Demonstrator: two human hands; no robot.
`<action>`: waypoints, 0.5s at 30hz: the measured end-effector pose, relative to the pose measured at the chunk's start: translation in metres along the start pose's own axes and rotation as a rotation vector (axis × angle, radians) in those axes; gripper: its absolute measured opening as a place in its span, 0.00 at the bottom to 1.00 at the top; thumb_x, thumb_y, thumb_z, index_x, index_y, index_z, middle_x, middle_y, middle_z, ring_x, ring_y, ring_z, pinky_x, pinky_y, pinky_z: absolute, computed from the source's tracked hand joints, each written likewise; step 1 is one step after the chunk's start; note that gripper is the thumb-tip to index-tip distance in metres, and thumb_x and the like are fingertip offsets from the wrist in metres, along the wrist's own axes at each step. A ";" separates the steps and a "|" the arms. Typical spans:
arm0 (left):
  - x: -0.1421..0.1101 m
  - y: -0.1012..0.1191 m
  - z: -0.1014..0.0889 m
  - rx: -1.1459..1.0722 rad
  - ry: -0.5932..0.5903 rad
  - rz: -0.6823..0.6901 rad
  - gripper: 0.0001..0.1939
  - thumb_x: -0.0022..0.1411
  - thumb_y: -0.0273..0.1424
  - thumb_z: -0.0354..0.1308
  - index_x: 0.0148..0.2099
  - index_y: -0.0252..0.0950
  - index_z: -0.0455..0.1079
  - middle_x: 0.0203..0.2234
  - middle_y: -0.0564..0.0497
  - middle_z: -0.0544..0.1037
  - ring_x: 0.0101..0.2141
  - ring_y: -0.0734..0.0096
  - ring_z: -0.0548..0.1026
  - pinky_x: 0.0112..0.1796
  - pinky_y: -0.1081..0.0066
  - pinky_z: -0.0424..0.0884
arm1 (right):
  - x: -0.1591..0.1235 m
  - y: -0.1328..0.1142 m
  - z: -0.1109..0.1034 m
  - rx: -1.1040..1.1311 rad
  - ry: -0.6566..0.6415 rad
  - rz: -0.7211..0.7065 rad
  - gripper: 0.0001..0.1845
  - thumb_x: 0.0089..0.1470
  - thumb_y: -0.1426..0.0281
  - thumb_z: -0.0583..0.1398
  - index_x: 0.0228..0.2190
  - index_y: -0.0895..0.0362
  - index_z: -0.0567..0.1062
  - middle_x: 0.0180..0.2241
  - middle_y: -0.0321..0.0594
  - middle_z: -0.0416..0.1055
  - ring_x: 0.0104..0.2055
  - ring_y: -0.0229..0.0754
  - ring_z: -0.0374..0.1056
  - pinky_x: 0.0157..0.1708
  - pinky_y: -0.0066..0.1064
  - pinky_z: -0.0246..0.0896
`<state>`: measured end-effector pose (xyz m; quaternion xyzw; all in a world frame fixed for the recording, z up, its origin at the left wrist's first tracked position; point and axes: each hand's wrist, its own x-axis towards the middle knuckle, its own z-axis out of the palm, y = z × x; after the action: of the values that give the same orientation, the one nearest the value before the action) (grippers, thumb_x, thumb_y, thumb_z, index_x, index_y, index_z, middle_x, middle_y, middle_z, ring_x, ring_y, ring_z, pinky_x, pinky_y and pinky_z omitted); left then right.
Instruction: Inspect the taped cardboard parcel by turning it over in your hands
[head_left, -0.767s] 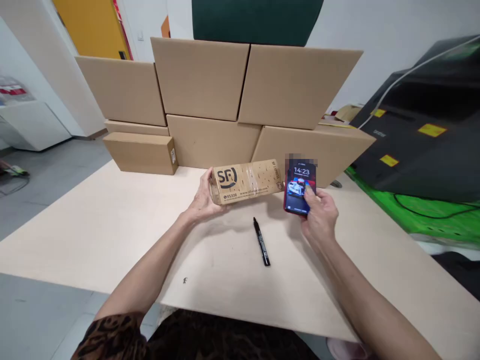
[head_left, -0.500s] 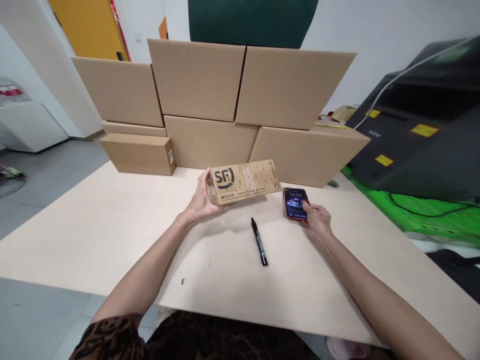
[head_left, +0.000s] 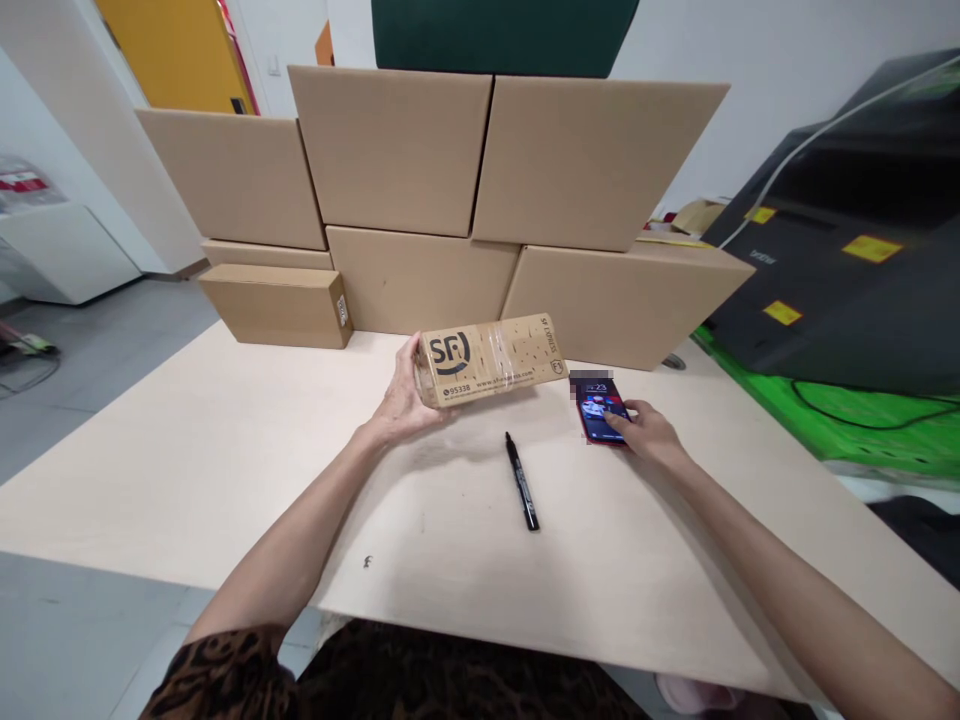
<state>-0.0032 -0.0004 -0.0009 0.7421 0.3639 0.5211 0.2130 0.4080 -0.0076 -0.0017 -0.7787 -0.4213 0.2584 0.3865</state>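
My left hand (head_left: 400,399) grips the left end of a small taped cardboard parcel (head_left: 491,358) printed with a black logo, holding it just above the pale table (head_left: 187,450). My right hand (head_left: 649,433) rests its fingers on the near end of a red phone (head_left: 600,406) that lies flat on the table with its screen lit. A black marker pen (head_left: 521,481) lies on the table between my two hands, untouched.
A wall of stacked plain cardboard boxes (head_left: 480,200) stands along the table's far edge, with a smaller box (head_left: 274,305) at its left. A black machine (head_left: 847,260) on a green surface with cables sits to the right. Grey floor lies to the left.
My right hand has lowered the phone from upright in the air to flat on the table, right of the parcel. The left hand and parcel have barely moved.
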 end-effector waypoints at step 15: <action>0.004 0.005 -0.006 0.028 -0.003 -0.019 0.69 0.43 0.46 0.79 0.77 0.44 0.40 0.71 0.35 0.52 0.70 0.32 0.58 0.70 0.31 0.54 | -0.002 0.001 -0.002 0.333 -0.044 0.026 0.24 0.35 0.73 0.77 0.33 0.54 0.73 0.34 0.44 0.81 0.40 0.54 0.79 0.36 0.41 0.76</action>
<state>-0.0063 -0.0015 0.0071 0.7422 0.3782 0.5127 0.2080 0.4081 -0.0105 -0.0010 -0.7033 -0.3709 0.3467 0.4976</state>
